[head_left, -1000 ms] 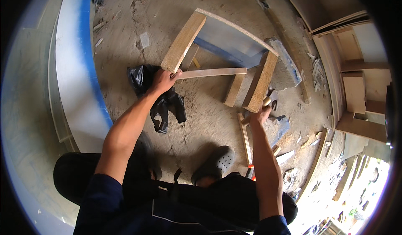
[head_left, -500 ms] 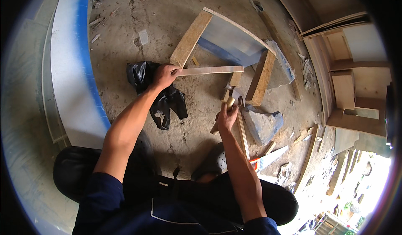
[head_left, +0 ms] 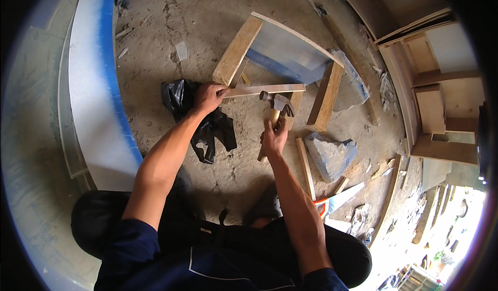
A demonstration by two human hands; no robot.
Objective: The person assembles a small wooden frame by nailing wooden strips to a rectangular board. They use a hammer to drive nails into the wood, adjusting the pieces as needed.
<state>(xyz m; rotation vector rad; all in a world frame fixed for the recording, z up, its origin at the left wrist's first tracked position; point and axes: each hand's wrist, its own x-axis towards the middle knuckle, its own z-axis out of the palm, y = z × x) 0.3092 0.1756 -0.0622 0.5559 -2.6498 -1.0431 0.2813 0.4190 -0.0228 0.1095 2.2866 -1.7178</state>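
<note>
My left hand (head_left: 210,98) is closed around the left end of a thin wooden strip (head_left: 264,90), beside the near corner of a wooden frame's left side (head_left: 236,52). Held by its wooden handle, a claw hammer (head_left: 280,102) is in my right hand (head_left: 275,134). Its metal head stands just at the near side of the strip, toward the strip's right end; whether they touch I cannot tell. The box-like frame has a right side board (head_left: 326,96) and a greyish-blue sheet (head_left: 288,52) between its boards. Under my left wrist lies a black plastic bag (head_left: 220,130).
A grey-blue stone block (head_left: 332,156) lies right of my right hand. Nearer me are a narrow wood strip (head_left: 306,167) and a handsaw (head_left: 341,200) with a red-and-white handle. Wooden cabinets (head_left: 446,104) stand at the right. A white and blue panel (head_left: 96,83) runs along the left.
The hammer has swung up and left, and its head is now close to the wooden strip. My left hand keeps its hold on the strip's end. The whole view has shifted slightly.
</note>
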